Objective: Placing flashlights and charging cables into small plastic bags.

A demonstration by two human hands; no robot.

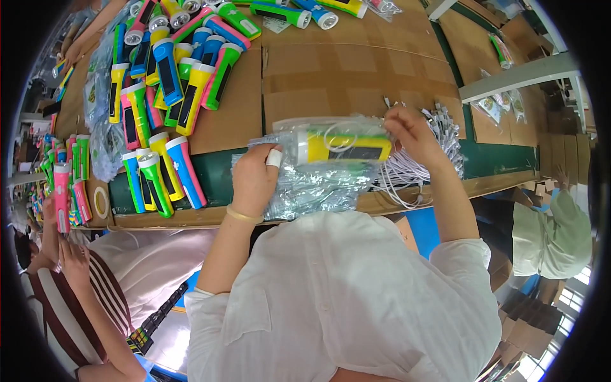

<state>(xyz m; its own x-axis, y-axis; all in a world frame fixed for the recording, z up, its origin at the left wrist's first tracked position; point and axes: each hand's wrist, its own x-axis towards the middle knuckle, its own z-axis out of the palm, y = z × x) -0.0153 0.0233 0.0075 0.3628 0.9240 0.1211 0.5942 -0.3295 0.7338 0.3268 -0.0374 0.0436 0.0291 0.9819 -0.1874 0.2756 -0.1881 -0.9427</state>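
A yellow and green flashlight (347, 147) with a dark panel lies level inside a clear plastic bag (291, 126), slightly blurred. A looped white cable (338, 136) shows over the flashlight. My left hand (253, 178), white tape round its thumb, is closed on the bag's left end. At the other end, my right hand (412, 135) has its fingers closed on the bag beside the flashlight's right tip; its fingertips are partly hidden. Below the flashlight lies a pile of clear plastic bags (324, 191), close in front of my body.
Many coloured flashlights (167, 73) are heaped at the upper left, with several standing near the table's front edge. Bundled white cables (439, 137) lie right of my hand. Cardboard (356, 76) covers the table. A co-worker's hand (75, 260) is at the left; a metal frame (519, 77) stands right.
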